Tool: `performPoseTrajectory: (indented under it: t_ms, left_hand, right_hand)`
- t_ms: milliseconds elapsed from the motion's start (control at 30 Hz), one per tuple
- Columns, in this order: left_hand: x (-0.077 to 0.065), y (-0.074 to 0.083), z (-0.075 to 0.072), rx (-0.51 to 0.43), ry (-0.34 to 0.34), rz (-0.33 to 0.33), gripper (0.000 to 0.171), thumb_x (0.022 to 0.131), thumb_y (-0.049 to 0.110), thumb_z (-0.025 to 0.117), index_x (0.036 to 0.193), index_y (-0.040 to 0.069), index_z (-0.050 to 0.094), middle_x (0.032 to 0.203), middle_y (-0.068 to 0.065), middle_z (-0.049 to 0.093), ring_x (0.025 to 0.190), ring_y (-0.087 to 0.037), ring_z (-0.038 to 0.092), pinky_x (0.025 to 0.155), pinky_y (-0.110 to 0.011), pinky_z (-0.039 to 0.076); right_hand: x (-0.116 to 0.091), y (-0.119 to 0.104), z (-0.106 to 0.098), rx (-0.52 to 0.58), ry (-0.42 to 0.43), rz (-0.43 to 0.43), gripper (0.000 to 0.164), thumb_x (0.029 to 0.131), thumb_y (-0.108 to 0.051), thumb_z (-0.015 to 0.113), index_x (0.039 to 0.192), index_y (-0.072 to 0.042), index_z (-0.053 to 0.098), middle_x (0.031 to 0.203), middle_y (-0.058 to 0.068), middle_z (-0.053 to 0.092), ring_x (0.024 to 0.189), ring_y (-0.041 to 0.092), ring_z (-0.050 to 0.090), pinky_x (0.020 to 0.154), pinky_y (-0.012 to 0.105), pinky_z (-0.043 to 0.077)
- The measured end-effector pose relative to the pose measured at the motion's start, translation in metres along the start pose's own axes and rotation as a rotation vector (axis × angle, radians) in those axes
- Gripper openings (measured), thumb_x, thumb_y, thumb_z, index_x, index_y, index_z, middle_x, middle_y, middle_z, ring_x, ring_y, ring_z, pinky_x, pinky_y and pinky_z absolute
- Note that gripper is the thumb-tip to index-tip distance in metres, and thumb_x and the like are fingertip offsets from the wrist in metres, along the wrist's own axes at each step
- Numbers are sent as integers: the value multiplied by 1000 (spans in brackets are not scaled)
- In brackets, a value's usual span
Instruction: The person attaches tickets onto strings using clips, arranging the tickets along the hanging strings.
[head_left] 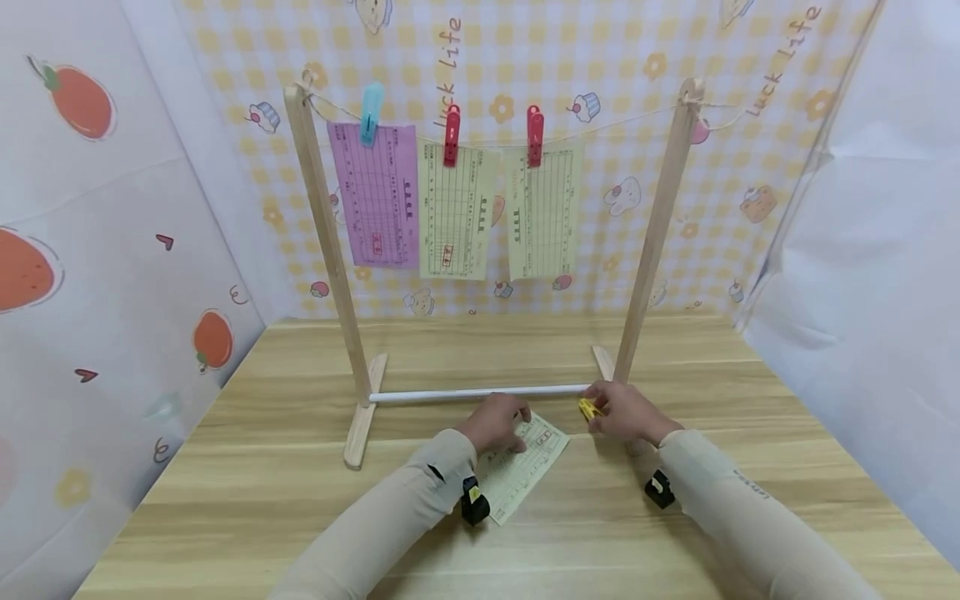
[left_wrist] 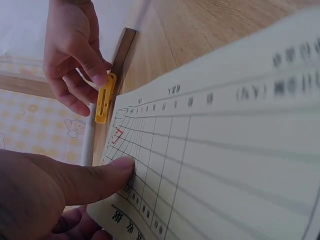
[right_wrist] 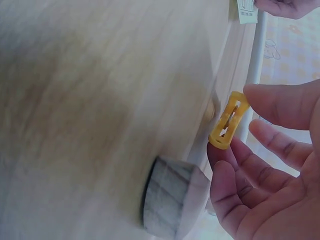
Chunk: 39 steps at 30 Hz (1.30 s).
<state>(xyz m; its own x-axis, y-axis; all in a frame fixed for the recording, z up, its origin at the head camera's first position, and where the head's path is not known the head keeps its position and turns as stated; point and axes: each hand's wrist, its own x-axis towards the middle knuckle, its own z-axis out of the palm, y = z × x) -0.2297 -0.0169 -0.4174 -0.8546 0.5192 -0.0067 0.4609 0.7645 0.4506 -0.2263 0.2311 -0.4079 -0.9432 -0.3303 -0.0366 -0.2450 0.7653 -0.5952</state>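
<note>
My left hand (head_left: 493,423) pinches the far end of a pale green printed slip (head_left: 525,477), a receipt form with a red stamp. In the left wrist view its thumb (left_wrist: 112,177) lies over the printed face, and the other fingers go behind the slip's edge. A yellow clothespin (right_wrist: 229,120) is held between the thumb and fingers of my right hand (head_left: 628,411), just to the right of the slip. The clothespin and slip are apart in the head view.
Behind the hands stands a wooden rack with a left post (head_left: 326,225), a right post (head_left: 660,225) and a white crossbar (head_left: 472,393). From its string hang a purple slip (head_left: 378,200) under a blue clothespin (head_left: 371,115) and two pale slips under red clothespins (head_left: 452,137).
</note>
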Motion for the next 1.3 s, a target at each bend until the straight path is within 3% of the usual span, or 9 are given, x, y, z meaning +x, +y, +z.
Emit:
performPoseTrajectory:
  t_ms: [233, 433, 533, 667, 1033, 1300]
  left_hand:
    - [4, -1, -2, 14, -13, 10, 36, 70, 7, 86, 102, 9, 69, 108, -4, 66, 95, -15, 56, 86, -29, 47]
    - [6, -1, -6, -32, -9, 19, 38, 71, -2, 79, 106, 8, 69, 109, -6, 64, 87, -15, 53, 73, -25, 47]
    - [6, 0, -9, -50, -6, 25, 41, 72, -5, 76, 110, 8, 68, 112, -7, 63, 90, -15, 53, 72, -24, 47]
    - [5, 0, -11, -70, 8, 32, 42, 75, -7, 73, 114, 8, 67, 117, -8, 63, 98, -17, 55, 77, -25, 47]
    - [3, 3, -20, -92, 80, 88, 29, 80, 2, 75, 108, 6, 67, 108, -7, 65, 96, -20, 60, 80, -28, 50]
    - [2, 7, -27, -138, 76, 85, 39, 80, -4, 71, 117, 5, 64, 119, -10, 62, 99, -23, 62, 77, -26, 51]
  right_hand:
    - [1, -2, -4, 8, 0, 18, 42, 75, 4, 66, 117, 3, 60, 106, 21, 62, 95, 34, 61, 80, 44, 53]
    - [1, -2, -7, 30, -6, 47, 45, 74, 4, 60, 118, 0, 60, 109, 21, 60, 95, 33, 60, 77, 41, 54]
    - [1, -3, -9, 33, -6, 55, 45, 74, 3, 57, 119, -1, 60, 110, 20, 60, 97, 32, 59, 75, 40, 53]
    - [0, -4, -11, 34, -6, 43, 45, 74, 1, 57, 118, 0, 60, 110, 20, 61, 97, 33, 59, 74, 39, 53]
    - [-2, -4, -18, -15, 16, -15, 34, 76, 0, 56, 109, 1, 63, 106, 19, 63, 94, 31, 60, 73, 40, 52]
    - [-2, -5, -23, -50, 51, -41, 24, 81, -3, 55, 102, 1, 66, 99, 14, 66, 87, 26, 61, 71, 38, 51]
